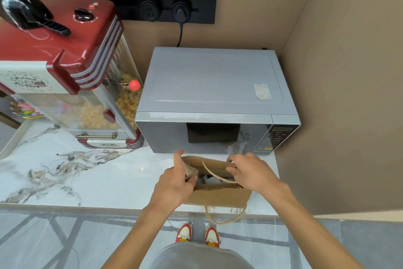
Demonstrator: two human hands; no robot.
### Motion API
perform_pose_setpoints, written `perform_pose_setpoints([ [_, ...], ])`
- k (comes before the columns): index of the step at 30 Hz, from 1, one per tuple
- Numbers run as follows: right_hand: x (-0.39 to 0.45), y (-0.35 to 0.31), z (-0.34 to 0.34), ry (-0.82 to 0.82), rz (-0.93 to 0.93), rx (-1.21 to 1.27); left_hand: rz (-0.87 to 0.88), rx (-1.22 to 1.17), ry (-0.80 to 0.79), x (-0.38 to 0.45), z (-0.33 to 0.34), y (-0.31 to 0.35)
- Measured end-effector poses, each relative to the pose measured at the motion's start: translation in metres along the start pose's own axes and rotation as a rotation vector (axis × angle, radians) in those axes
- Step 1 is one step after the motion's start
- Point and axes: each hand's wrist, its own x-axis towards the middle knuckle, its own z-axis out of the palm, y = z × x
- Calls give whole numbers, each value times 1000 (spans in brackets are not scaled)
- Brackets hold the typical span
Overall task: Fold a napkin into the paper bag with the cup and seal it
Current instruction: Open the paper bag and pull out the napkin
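Head view, at 6 o'clock on the marble counter (pixel 87 173), just before the microwave (pixel 216 103): paper bag (pixel 218 195) upright, mouth open. Left hand (pixel 176 181) pinched on the 9 o'clock rim; right hand (pixel 250 173) closed over the 3 o'clock rim. White napkin (pixel 212 180) visible inside; cup not discernible. Advised: press both rims together evenly, tuck rope handle (pixel 224 217) clear, then fold down.

Before me a grey microwave (pixel 214 85) against the tan wall, a red popcorn machine (pixel 65 68) just beside it on my left, both on a white marble counter (pixel 87 173), a black socket strip (pixel 135 5) above, one plug (pixel 181 11) in it
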Motion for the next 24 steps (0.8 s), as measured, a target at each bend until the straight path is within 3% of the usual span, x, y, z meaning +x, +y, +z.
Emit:
perform_pose_setpoints([
  [5,-17,0,-3,69,44,233,0,115,14,-5,-7,8],
  [9,-47,-9,-10,411,3,2,-5,118,-46,-8,-12,14],
  [12,-70,-25,-15,505,-70,-47,-8,120,-45,-9,-16,15],
  [14,-77,-28,-13,430,-154,-10,-11,119,-42,-9,-19,15],
  [18,-74,-26,-6,90,-255,-22,-33,120,-56,-12,-19,20],
  [24,-52,-40,-10,-176,-181,-25,-66,151,-50,-15,-16,24],
])
